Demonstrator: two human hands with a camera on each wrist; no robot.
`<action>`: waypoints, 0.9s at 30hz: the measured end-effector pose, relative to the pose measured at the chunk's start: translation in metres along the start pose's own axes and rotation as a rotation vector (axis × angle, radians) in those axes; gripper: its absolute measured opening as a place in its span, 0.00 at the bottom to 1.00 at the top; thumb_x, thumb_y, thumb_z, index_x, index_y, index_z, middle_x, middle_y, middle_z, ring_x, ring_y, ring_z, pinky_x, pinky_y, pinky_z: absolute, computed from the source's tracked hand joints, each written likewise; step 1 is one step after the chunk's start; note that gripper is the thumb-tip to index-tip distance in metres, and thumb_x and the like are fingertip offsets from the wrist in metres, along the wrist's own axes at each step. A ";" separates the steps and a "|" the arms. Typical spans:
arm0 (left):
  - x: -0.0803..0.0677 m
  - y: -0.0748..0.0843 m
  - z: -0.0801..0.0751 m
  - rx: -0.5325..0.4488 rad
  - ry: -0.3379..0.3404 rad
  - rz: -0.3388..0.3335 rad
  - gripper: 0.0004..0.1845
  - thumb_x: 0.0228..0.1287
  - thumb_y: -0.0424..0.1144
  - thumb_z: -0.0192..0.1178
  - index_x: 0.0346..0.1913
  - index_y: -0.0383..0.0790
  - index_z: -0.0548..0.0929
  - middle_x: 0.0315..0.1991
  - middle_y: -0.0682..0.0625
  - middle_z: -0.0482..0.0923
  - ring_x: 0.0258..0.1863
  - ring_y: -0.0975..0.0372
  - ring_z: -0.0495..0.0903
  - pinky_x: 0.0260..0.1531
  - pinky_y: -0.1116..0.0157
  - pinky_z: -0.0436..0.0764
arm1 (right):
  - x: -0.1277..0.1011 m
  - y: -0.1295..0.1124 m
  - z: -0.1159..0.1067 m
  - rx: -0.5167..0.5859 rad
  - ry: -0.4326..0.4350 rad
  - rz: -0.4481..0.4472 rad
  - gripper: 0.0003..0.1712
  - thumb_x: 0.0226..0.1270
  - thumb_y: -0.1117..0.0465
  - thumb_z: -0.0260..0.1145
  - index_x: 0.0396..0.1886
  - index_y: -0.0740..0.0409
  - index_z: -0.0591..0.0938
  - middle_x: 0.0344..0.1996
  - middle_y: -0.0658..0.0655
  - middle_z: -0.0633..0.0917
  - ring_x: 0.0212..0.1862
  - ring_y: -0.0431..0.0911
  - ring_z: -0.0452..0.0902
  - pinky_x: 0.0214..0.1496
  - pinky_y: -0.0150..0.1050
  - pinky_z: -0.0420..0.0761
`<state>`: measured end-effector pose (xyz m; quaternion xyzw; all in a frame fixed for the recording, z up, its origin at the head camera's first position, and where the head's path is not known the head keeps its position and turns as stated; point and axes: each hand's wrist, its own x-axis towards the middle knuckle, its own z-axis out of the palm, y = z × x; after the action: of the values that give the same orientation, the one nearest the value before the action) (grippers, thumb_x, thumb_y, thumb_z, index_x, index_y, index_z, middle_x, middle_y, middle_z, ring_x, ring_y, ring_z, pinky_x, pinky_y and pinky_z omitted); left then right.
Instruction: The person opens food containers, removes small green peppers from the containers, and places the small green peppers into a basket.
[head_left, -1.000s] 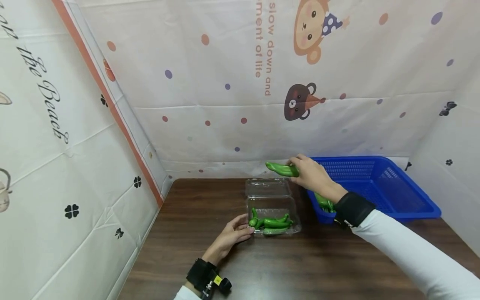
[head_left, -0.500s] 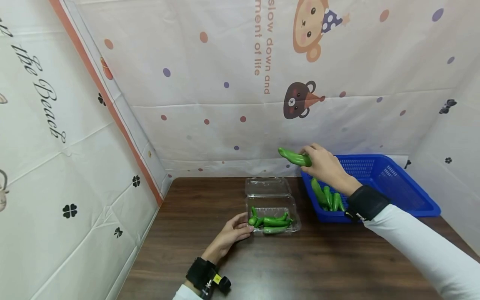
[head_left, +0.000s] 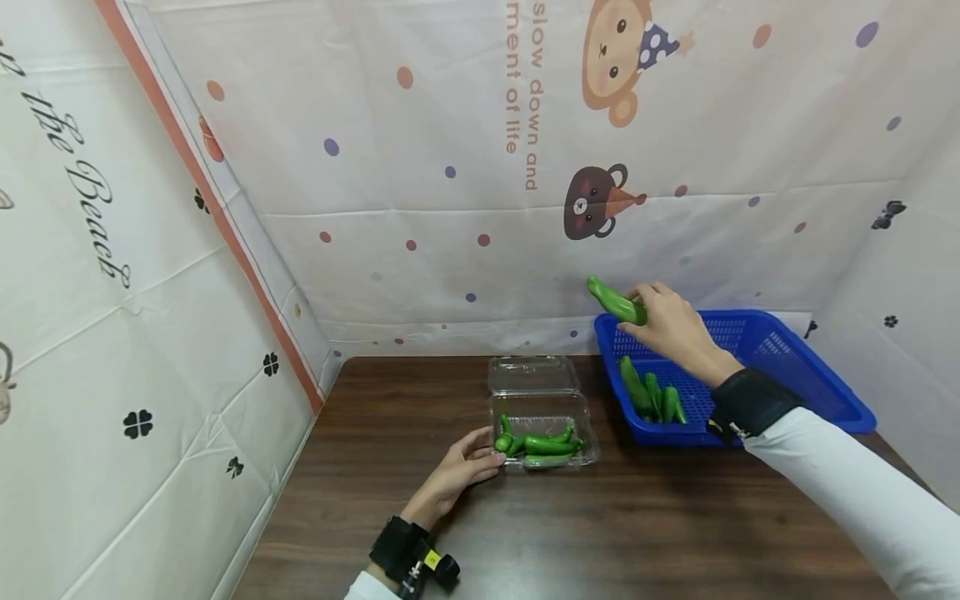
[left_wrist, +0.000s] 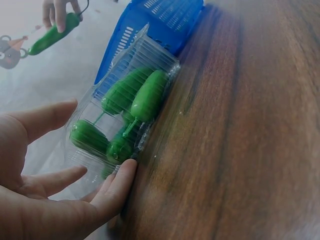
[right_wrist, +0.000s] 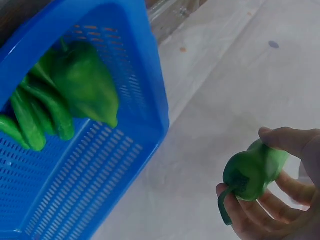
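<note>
My right hand [head_left: 667, 321] [right_wrist: 280, 200] grips a green pepper [head_left: 617, 302] [right_wrist: 252, 172] in the air above the back left corner of the blue basket [head_left: 780, 375] [right_wrist: 125, 165]. Several more green peppers [head_left: 651, 393] [right_wrist: 60, 105] lie in the basket's near left corner. My left hand [head_left: 467, 460] [left_wrist: 60, 200] rests open on the table, its fingers touching the left end of a clear plastic clamshell box [head_left: 546, 433] [left_wrist: 125, 110] that holds several green peppers [head_left: 540, 443] [left_wrist: 135, 100]. The box's lid [head_left: 534, 375] lies open behind it.
The brown wooden table [head_left: 570, 525] [left_wrist: 250, 150] is enclosed by printed white fabric walls [head_left: 450, 167] at the back and both sides. The basket stands at the table's back right, close to the wall.
My right hand has carried the pepper up and to the right, from above the open box lid to above the basket. The left hand has stayed at the box.
</note>
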<state>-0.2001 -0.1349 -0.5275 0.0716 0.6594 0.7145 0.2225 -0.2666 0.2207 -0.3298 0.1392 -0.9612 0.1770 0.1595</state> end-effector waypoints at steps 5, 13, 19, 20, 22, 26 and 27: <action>-0.002 0.000 -0.001 0.016 0.003 0.003 0.42 0.71 0.39 0.65 0.80 0.33 0.55 0.76 0.28 0.57 0.69 0.48 0.72 0.65 0.54 0.81 | 0.002 0.008 0.000 0.019 0.010 0.024 0.26 0.66 0.60 0.73 0.57 0.70 0.77 0.45 0.73 0.79 0.41 0.62 0.80 0.40 0.57 0.82; -0.001 0.000 0.001 0.016 -0.007 0.002 0.43 0.71 0.40 0.65 0.80 0.33 0.54 0.76 0.29 0.57 0.69 0.48 0.71 0.65 0.56 0.82 | -0.003 0.035 0.000 0.031 -0.040 0.091 0.27 0.68 0.57 0.72 0.57 0.72 0.78 0.46 0.75 0.82 0.40 0.61 0.82 0.33 0.51 0.81; -0.001 0.001 0.001 0.009 -0.002 -0.003 0.42 0.71 0.38 0.65 0.80 0.32 0.54 0.76 0.28 0.57 0.66 0.52 0.74 0.65 0.55 0.81 | -0.006 0.060 0.004 0.048 -0.072 0.139 0.29 0.67 0.56 0.72 0.55 0.77 0.78 0.36 0.72 0.83 0.28 0.52 0.77 0.25 0.41 0.74; -0.001 0.001 0.001 0.007 -0.001 -0.004 0.42 0.71 0.38 0.65 0.80 0.32 0.54 0.76 0.28 0.57 0.66 0.52 0.75 0.65 0.55 0.81 | -0.006 0.063 0.005 0.044 -0.083 0.149 0.29 0.67 0.56 0.72 0.55 0.77 0.78 0.34 0.70 0.83 0.27 0.51 0.76 0.24 0.40 0.73; -0.001 0.001 0.002 0.005 0.001 -0.006 0.42 0.71 0.37 0.65 0.80 0.31 0.54 0.76 0.28 0.57 0.65 0.53 0.75 0.65 0.54 0.81 | -0.008 0.069 0.007 0.044 -0.107 0.165 0.30 0.67 0.54 0.71 0.53 0.78 0.78 0.30 0.68 0.83 0.24 0.49 0.75 0.22 0.38 0.72; -0.002 0.001 0.002 0.006 0.005 -0.006 0.42 0.71 0.37 0.64 0.80 0.31 0.54 0.76 0.28 0.57 0.65 0.53 0.75 0.66 0.54 0.81 | -0.010 0.073 0.008 0.055 -0.136 0.183 0.30 0.68 0.53 0.70 0.52 0.79 0.78 0.26 0.65 0.83 0.22 0.47 0.75 0.21 0.37 0.71; -0.002 0.002 0.002 0.006 0.006 -0.005 0.42 0.71 0.37 0.64 0.80 0.32 0.54 0.76 0.28 0.57 0.66 0.52 0.74 0.66 0.54 0.81 | -0.010 0.073 0.008 0.058 -0.141 0.185 0.30 0.68 0.53 0.70 0.52 0.79 0.78 0.26 0.65 0.83 0.22 0.47 0.75 0.21 0.38 0.72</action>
<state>-0.1980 -0.1342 -0.5251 0.0686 0.6624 0.7122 0.2221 -0.2832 0.2855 -0.3623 0.0665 -0.9732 0.2087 0.0701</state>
